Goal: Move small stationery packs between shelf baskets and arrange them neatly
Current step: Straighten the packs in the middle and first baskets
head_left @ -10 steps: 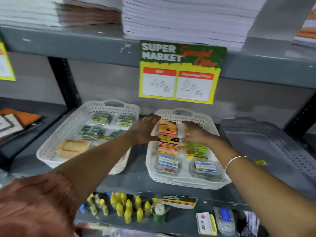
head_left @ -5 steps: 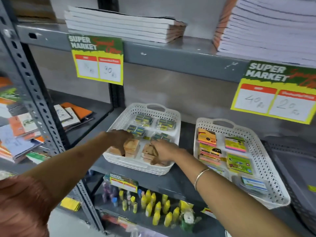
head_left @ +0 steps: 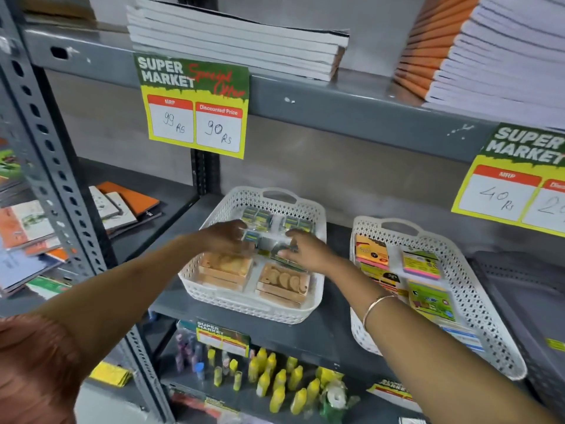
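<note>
A white basket (head_left: 253, 304) stands on the middle shelf. Small green-and-yellow packs in clear wrap (head_left: 260, 214) lie at its back, and two wooden boxes (head_left: 227, 269) sit at its front. My left hand (head_left: 227, 238) reaches in from the left, fingers closed on one small pack in the middle row. My right hand (head_left: 305, 249) pinches another clear-wrapped pack beside it, between thumb and fingers. A second white basket (head_left: 458, 249) to the right holds an orange sticky-note pack (head_left: 370, 249) and a pink-edged one (head_left: 420, 264); my right forearm crosses its left rim.
Price signs (head_left: 192, 105) hang from the upper shelf edge, under stacks of notebooks (head_left: 238, 38). Yellow bottles (head_left: 275, 384) fill the shelf below. A grey perforated tray (head_left: 526, 289) lies at the right. A slotted steel post (head_left: 46, 166) and books (head_left: 122, 206) stand left.
My hands left the right basket for the left one. They moved from the wooden boxes at its front back onto the small wrapped packs. The view shifted left and closer.
</note>
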{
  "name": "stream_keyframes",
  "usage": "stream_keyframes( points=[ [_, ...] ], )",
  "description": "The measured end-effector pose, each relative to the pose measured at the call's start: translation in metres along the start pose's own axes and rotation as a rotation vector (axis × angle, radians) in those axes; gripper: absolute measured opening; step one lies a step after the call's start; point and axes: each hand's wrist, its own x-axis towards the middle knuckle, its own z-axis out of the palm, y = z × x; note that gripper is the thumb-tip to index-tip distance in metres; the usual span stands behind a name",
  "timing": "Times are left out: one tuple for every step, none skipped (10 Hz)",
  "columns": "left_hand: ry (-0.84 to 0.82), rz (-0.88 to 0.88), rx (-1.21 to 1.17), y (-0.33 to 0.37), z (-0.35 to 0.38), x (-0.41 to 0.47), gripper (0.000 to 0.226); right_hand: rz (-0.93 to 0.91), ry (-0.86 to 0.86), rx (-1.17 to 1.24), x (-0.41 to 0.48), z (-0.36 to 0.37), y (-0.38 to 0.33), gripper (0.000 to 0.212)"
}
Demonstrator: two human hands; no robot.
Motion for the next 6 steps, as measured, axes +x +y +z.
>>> stream_keyframes(
  points=[
    [0.040,-0.017,0.011,0.001,-0.005,0.019,0.059,0.054,-0.026,-0.242,0.019,-0.002,0.013,0.063],
    [-0.015,-0.032,0.059,0.002,-0.008,0.027,0.065,0.092,-0.099,-0.332,0.030,0.006,0.017,0.060],
    [-0.114,-0.044,0.095,-0.006,-0.002,0.039,0.065,0.118,-0.144,-0.360,0.042,0.016,0.017,0.051],
    [-0.125,-0.045,0.096,-0.004,0.000,0.040,0.063,0.119,-0.154,-0.341,0.050,0.020,0.018,0.051],
    [-0.161,-0.024,0.090,-0.006,0.003,0.049,0.054,0.110,-0.181,-0.318,0.057,0.021,0.021,0.063],
    [-0.147,-0.014,0.132,-0.012,0.007,0.052,0.051,0.109,-0.191,-0.322,0.058,0.023,0.022,0.066]
  ],
)
